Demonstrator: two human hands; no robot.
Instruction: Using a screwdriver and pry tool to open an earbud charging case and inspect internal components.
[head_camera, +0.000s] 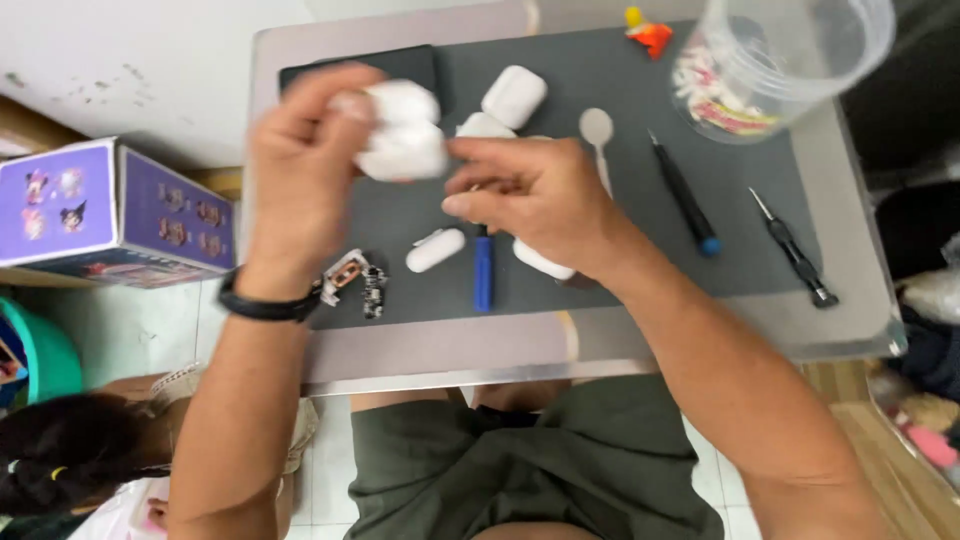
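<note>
White earbud case (400, 130) sits gripped in the left hand (300, 170) above the grey mat (600, 80), right hand (540, 200) pinching at its edge, seemingly mid-prying, so next likely calls for steady leverage with the blue-handled tool (483, 275).

white case (403, 138), seemingly dark grey mat (600, 220)

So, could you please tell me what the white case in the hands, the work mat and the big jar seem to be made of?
White case: looks like glossy hard plastic, smooth with rounded edges, though blurred. Work mat: matte dark grey, probably rubber or silicone; no shine. Jar: clear plastic, likely; see-through wall, contents visible.
</note>
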